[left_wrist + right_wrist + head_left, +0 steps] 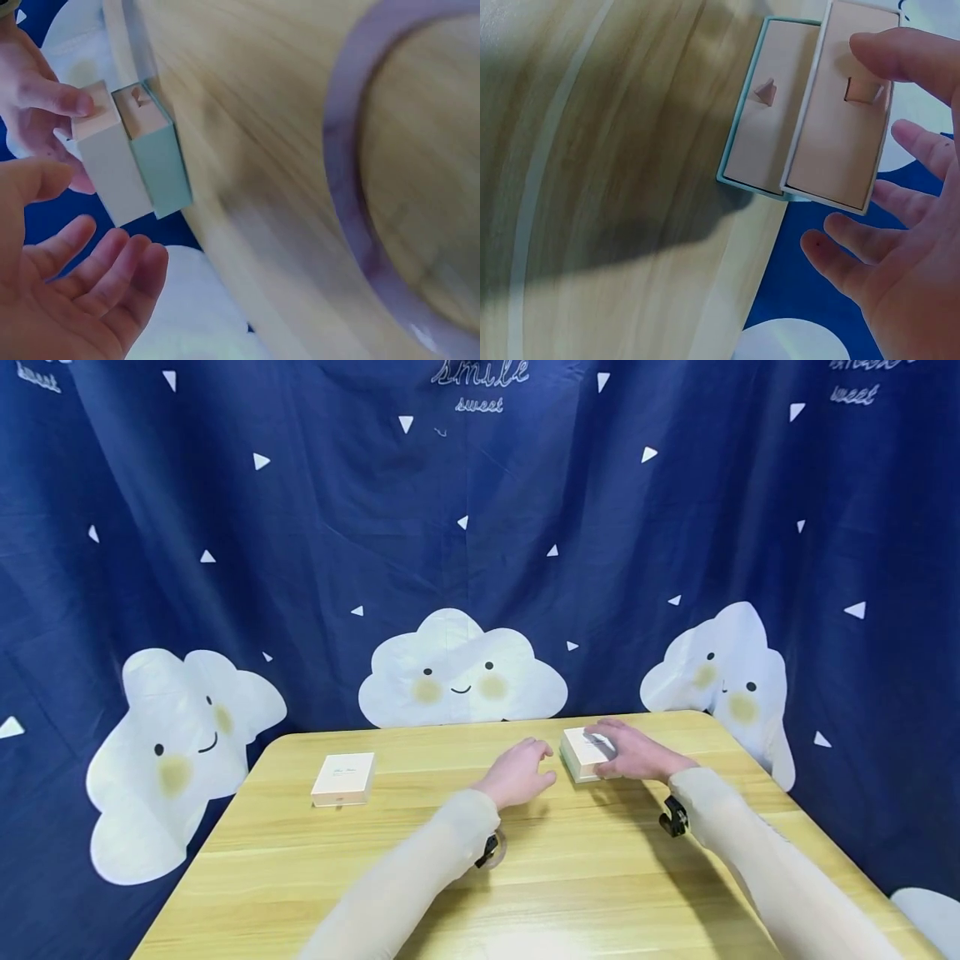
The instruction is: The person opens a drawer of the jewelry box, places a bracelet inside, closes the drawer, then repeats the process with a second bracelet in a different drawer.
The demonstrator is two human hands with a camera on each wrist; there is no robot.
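Observation:
Toward the far right of the table, a white drawer box (577, 743) lies on a mint-green drawer box (166, 176), slightly offset from it. Both have pale pink drawer fronts with small ribbon pulls, seen in the right wrist view. My right hand (637, 754) reaches over this stack with fingers spread. Its thumb (904, 56) overlaps the upper box's front near the pull; the other fingers stand off the far side. My left hand (517, 774) hovers left of the stack, fingers loosely bent, holding nothing.
Another white box (345, 777) with a pale pink front lies at the table's left. A wooden table (360, 868) reaches back to a blue curtain (465, 552) with clouds. A purple ring-shaped band (341, 142) shows in the left wrist view.

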